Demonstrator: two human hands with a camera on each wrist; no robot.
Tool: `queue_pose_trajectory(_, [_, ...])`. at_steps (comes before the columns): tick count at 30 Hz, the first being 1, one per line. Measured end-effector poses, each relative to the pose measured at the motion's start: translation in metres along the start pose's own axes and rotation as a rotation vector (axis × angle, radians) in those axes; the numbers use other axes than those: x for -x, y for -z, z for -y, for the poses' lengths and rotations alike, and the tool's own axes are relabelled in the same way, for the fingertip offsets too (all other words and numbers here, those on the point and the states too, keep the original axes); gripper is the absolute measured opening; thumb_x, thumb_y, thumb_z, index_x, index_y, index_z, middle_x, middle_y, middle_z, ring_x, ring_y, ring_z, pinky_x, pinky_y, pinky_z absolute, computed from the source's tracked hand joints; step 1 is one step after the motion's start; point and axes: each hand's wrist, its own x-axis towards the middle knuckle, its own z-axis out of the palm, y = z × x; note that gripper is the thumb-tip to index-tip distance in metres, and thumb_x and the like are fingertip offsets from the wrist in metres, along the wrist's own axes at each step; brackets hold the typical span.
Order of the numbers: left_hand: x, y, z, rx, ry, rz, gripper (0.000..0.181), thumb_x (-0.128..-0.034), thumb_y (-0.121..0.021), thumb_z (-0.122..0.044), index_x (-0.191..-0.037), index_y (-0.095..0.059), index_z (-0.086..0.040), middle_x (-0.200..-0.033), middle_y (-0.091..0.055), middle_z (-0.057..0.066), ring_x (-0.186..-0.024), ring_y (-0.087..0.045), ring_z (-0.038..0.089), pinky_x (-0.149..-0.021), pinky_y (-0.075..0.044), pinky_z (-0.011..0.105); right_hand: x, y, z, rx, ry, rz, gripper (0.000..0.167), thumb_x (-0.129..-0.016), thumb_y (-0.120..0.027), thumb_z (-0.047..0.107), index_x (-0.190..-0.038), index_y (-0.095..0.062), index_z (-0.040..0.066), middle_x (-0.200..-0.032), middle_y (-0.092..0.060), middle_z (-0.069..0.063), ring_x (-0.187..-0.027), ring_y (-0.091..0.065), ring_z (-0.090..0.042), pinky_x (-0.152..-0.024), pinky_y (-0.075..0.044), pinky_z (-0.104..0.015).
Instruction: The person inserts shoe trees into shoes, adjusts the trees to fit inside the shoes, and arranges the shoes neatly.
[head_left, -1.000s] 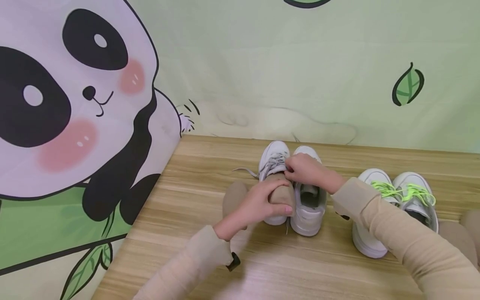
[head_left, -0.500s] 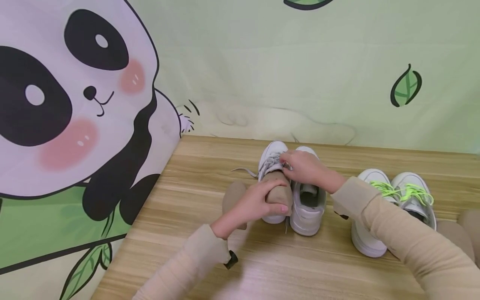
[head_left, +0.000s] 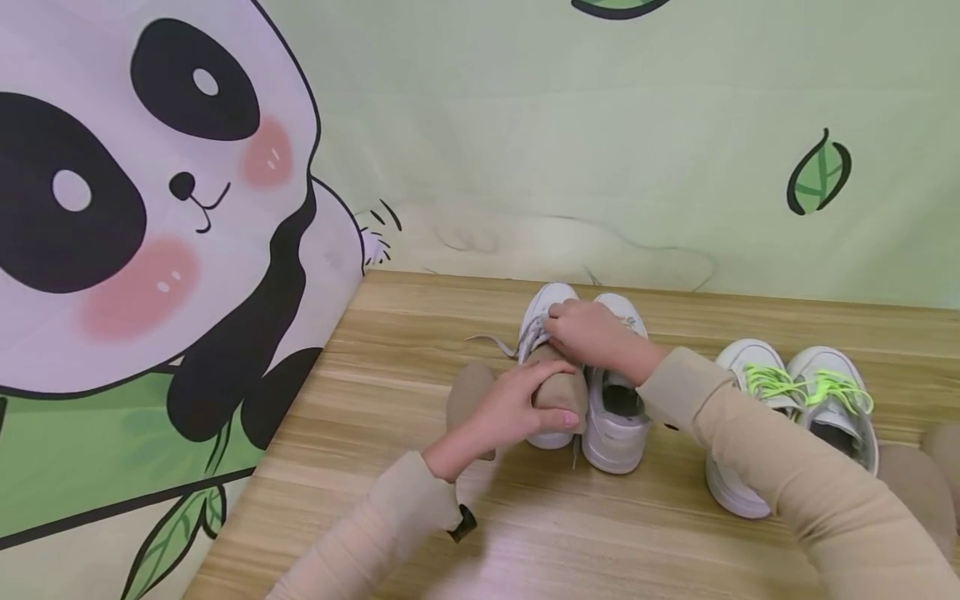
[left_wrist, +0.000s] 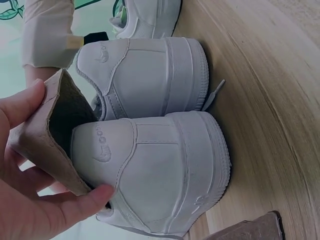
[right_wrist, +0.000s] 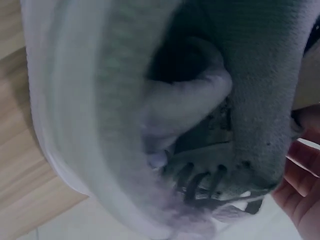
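Note:
My left hand (head_left: 517, 404) grips a brown molded shoe insert (head_left: 562, 392) that sits in the opening of the left white sneaker (head_left: 551, 298). In the left wrist view, thumb and fingers hold the hollow end of the insert (left_wrist: 62, 125) above the sneaker's heel (left_wrist: 155, 170). My right hand (head_left: 588, 333) has its curled fingers at the grey shoelace (head_left: 531, 333) of that sneaker; the fingertips are partly hidden. Close beside it stands a second white sneaker (head_left: 617, 442), under the right forearm. The right wrist view is dark and blurred.
Another brown insert (head_left: 471, 398) lies left of the sneakers on the wooden surface (head_left: 390, 350). Farther right stand white sneakers with neon-green laces (head_left: 832, 387), partly behind the right sleeve, and more brown inserts (head_left: 911, 483). A panda-printed backdrop (head_left: 525, 150) rises behind.
My right hand has moved left, from the gap between the two sneakers onto the left sneaker's laces. The left hand stays on the insert.

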Motion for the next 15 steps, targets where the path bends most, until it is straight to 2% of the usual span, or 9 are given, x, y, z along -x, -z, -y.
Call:
queue_pose_trajectory(5, [0.0,0.0,0.001,-0.013,0.001,-0.012,0.051,-0.0734,-0.069,-0.036,-0.119,-0.052,-0.021,-0.123,-0.053,-0.002,-0.113,-0.047,0.016,-0.091,-0.039,0.032,0.003,-0.007,0.0,0.025,0.035,-0.066,0.011,-0.078,-0.057,0.009,-0.068,-0.06,0.009,-0.068,-0.053,-0.002,-0.061,-0.051,-0.02,-0.05,-0.045,-0.033])
queue_pose_trajectory(15, [-0.002,0.0,0.004,-0.032,-0.031,-0.025,0.05,-0.0719,-0.07,-0.034,-0.117,-0.053,-0.02,-0.119,-0.055,-0.002,-0.109,-0.049,0.015,-0.09,-0.039,0.032,0.01,-0.012,0.001,-0.099,0.005,-0.154,0.014,-0.08,-0.057,0.009,-0.067,-0.061,0.01,-0.073,-0.055,-0.001,-0.064,-0.051,-0.019,-0.052,-0.044,-0.033])
